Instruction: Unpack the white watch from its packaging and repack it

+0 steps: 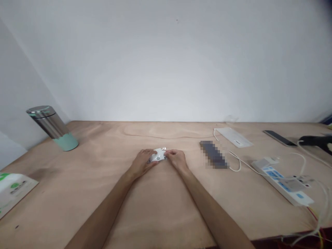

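A small white item in a clear plastic wrapper (pixel 159 155) lies at the middle of the wooden table (pixel 160 204). My left hand (pixel 143 161) has its fingers curled on the wrapper's left side. From the right, my right hand (pixel 176 158) pinches the other edge. Both forearms reach in from the bottom of the view. What is inside the wrapper is too small to make out.
A steel flask with a mint-green base (pixel 52 127) stands at the far left. A white and green box (pixel 12 191) lies at the left edge. To the right are a blurred dark object (pixel 214 155), a white pouch (pixel 234 137), a phone (pixel 279 138), a power strip (pixel 282 180) and cables.
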`<state>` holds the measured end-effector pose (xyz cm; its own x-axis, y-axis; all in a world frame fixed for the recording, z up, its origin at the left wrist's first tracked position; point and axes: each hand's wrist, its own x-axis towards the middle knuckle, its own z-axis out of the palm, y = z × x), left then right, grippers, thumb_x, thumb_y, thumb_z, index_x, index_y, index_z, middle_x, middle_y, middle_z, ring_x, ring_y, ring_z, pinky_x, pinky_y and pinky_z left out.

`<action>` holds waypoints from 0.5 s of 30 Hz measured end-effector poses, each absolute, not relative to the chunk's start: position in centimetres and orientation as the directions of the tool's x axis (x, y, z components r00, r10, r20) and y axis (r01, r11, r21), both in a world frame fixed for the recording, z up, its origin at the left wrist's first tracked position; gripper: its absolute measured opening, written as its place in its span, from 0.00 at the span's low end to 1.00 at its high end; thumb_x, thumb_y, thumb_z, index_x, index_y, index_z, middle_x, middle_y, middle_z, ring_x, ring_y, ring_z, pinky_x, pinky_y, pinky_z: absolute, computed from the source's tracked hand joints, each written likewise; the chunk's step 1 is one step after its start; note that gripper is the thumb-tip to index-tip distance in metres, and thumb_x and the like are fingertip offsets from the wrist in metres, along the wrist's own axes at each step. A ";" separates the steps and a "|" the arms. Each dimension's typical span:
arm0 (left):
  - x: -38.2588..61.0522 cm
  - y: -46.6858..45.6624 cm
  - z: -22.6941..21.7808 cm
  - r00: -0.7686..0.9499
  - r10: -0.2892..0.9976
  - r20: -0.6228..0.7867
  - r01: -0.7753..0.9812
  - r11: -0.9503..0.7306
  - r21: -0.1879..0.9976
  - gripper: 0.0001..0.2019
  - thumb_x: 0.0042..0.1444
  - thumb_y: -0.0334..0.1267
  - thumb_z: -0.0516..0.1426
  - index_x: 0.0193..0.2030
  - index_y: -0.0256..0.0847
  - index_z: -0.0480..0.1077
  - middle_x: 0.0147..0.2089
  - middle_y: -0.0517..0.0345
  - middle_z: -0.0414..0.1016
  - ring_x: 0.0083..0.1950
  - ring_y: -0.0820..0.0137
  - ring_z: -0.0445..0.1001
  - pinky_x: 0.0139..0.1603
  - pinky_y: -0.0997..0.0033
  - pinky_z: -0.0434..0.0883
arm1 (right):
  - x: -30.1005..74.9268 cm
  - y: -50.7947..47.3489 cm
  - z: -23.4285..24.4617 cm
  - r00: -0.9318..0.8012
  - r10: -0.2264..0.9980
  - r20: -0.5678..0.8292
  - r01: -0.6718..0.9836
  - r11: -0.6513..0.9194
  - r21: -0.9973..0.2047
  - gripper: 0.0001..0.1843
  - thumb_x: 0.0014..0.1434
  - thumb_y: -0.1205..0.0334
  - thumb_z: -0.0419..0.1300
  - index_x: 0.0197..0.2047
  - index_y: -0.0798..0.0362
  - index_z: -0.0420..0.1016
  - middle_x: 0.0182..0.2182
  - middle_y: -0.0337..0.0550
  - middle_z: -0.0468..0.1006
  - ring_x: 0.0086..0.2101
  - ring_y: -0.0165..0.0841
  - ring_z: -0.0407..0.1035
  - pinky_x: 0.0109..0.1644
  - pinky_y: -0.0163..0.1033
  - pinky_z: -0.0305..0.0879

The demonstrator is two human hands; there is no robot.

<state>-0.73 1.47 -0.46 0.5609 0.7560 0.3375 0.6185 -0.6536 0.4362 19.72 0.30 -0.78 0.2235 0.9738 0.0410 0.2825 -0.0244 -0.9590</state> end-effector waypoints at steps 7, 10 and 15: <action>-0.6 1.2 -0.3 0.519 0.769 0.373 0.648 -0.639 0.415 0.18 0.57 0.46 0.57 0.53 0.46 0.68 0.54 0.55 0.71 0.52 0.60 0.64 0.55 0.56 0.61 | 19.4 0.4 -1.5 0.204 0.978 0.051 0.265 -0.006 -0.964 0.11 0.44 0.55 0.61 0.24 0.55 0.78 0.22 0.38 0.76 0.25 0.30 0.67 0.29 0.33 0.58; -0.6 1.4 -0.5 0.527 0.756 0.388 0.609 -0.655 0.447 0.17 0.57 0.46 0.57 0.52 0.46 0.68 0.53 0.54 0.70 0.55 0.59 0.63 0.58 0.55 0.60 | 19.2 0.5 -1.6 0.185 0.982 0.026 0.141 0.000 -0.990 0.10 0.42 0.56 0.62 0.24 0.56 0.76 0.23 0.38 0.76 0.24 0.28 0.65 0.28 0.32 0.58; -0.5 1.4 -0.7 0.544 0.741 0.392 0.538 -0.667 0.514 0.18 0.58 0.44 0.56 0.54 0.44 0.67 0.54 0.50 0.68 0.56 0.60 0.65 0.58 0.56 0.62 | 18.9 0.0 -1.0 0.173 0.983 -0.065 0.033 -0.072 -0.997 0.10 0.38 0.57 0.63 0.23 0.55 0.71 0.18 0.34 0.69 0.18 0.25 0.57 0.22 0.31 0.51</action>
<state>-0.53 1.40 -0.71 0.5443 0.7415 0.3924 0.5384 -0.6674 0.5144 18.91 -0.01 -0.97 0.1734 0.9827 -0.0652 0.0326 -0.0719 -0.9969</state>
